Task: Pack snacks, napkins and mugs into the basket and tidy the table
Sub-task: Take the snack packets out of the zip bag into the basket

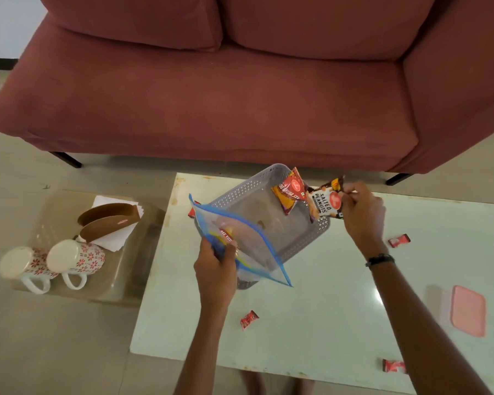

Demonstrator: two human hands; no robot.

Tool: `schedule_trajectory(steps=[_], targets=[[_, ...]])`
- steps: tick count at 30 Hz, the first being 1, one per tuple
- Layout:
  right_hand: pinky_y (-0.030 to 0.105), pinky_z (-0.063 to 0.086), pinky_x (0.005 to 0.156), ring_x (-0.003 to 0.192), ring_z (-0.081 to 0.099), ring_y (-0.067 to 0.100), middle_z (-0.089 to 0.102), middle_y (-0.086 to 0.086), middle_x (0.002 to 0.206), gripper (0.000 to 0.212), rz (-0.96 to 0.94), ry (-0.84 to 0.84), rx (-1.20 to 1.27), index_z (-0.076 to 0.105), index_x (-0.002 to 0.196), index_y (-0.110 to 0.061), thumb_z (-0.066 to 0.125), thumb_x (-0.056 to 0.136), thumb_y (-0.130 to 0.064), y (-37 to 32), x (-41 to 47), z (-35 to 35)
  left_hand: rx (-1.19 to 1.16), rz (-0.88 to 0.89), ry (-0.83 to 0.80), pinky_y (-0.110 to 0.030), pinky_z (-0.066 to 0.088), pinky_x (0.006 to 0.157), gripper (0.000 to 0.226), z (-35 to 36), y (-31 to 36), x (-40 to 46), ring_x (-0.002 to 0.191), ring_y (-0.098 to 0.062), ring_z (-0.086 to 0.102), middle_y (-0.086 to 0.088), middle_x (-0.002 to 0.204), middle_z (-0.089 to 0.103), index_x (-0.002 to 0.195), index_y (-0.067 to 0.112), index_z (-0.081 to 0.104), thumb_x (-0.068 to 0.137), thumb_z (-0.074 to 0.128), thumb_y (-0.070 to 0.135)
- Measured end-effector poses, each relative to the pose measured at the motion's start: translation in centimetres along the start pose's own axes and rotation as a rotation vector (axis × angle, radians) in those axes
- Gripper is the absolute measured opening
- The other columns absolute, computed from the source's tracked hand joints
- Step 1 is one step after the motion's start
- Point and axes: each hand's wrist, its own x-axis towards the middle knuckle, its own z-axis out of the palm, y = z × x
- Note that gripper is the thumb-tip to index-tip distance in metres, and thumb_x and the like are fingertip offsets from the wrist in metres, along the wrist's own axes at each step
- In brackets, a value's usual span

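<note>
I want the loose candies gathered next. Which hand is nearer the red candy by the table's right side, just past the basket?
Right. The right hand is just up-left of that candy; the left hand is far left, across the basket.

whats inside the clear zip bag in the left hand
One snack packet with a red label shows through the zip bag. The left hand covers the bag's lower part, so anything more there is hidden.

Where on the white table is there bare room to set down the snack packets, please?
The widest bare stretch of the table lies between the basket, the pink lid and the candy near the front. Another runs along the far right edge, beyond the right hand. It is crowded around the basket, where the left hand holds the zip bag.
</note>
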Motion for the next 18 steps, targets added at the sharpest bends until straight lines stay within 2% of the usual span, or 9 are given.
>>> schedule_trajectory(steps=[3,6,7,10,13,18], targets=[[0.020,0.031,0.045,0.070,0.064,0.033,0.071,0.021,0.087,0.010,0.060,-0.112,-0.059,0.059,0.094,-0.009,0.052,0.093,-0.017,1.6,0.9,3.5,-0.014,0.128,0.039,-0.027,0.056,0.066,0.019,-0.2,1.9,0.5,0.083,-0.015,0.067,0.003,0.089,0.065,0.107,0.013,0.056,0.091,0.058,0.024],[0.031,0.050,0.056,0.081,0.067,0.035,0.070,0.020,0.091,0.014,0.087,-0.215,-0.144,0.059,0.098,-0.009,0.050,0.094,-0.019,2.5,1.8,6.0,0.035,0.198,0.078,-0.021,0.054,0.055,0.009,-0.7,3.1,0.7,0.071,-0.006,0.065,0.013,0.078,0.063,0.092,0.019,0.055,0.091,0.057,0.028],[0.033,0.051,0.060,0.084,0.068,0.035,0.070,0.020,0.094,0.016,0.093,-0.241,-0.161,0.059,0.100,-0.008,0.050,0.094,-0.020,2.7,2.1,6.7,0.046,0.202,0.084,-0.015,0.053,0.051,0.010,-0.8,3.3,0.7,0.068,-0.004,0.065,0.016,0.076,0.062,0.089,0.020,0.054,0.090,0.057,0.028],[0.027,0.046,0.062,0.087,0.067,0.033,0.070,0.019,0.100,0.018,0.113,-0.292,-0.167,0.060,0.102,-0.006,0.050,0.095,-0.020,3.5,2.7,8.2,0.078,0.208,0.091,-0.005,0.047,0.046,0.009,-0.8,3.7,0.3,0.060,0.002,0.063,0.018,0.072,0.060,0.086,0.020,0.054,0.090,0.058,0.027],[0.029,0.049,0.064,0.088,0.067,0.032,0.069,0.018,0.102,0.019,0.151,-0.329,-0.142,0.060,0.103,-0.007,0.049,0.095,-0.020,4.3,3.4,9.0,0.086,0.202,0.076,-0.002,0.045,0.046,0.006,-0.5,3.7,-0.2,0.061,0.010,0.064,0.020,0.074,0.061,0.090,0.023,0.053,0.089,0.058,0.027],[0.036,0.053,0.069,0.088,0.065,0.033,0.070,0.019,0.100,0.019,0.221,-0.300,-0.064,0.063,0.103,-0.009,0.047,0.093,-0.016,5.4,4.5,8.8,0.092,0.170,0.093,-0.004,0.049,0.049,0.010,0.0,3.6,-0.7,0.065,0.001,0.063,0.022,0.078,0.060,0.096,0.026,0.052,0.087,0.058,0.029]])
